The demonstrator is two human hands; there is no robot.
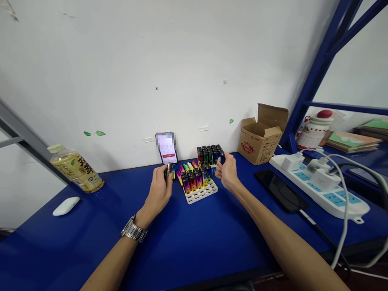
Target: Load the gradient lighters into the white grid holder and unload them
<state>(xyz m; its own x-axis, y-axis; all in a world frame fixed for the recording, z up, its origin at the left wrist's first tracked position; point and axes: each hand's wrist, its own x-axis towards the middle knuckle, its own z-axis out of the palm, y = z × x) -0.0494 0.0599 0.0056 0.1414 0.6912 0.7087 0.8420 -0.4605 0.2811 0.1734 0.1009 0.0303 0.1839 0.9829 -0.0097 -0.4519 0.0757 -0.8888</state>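
Observation:
My left hand (pixel 159 188) is closed around a dark lighter (pixel 169 167), whose top sticks up past the thumb. On the other side, my right hand (pixel 228 171) grips a dark blue lighter (pixel 222 158) near the back rack. Between the hands stands a white perforated rack (pixel 202 195), its rear part filled with upright black-topped lighters (pixel 193 182) in purple, red, yellow and blue. Behind it is a second group of upright lighters (pixel 209 150) in red, green and blue. Several bright lighters (pixel 188 166) lie between the two groups.
A lit phone (pixel 167 147) leans on the wall. An open cardboard box (pixel 260 139), a dark phone (pixel 281 190) on a cable and a power strip (pixel 321 186) are on the right. At left are a drink bottle (pixel 75 169) and a white earbud case (pixel 66 206).

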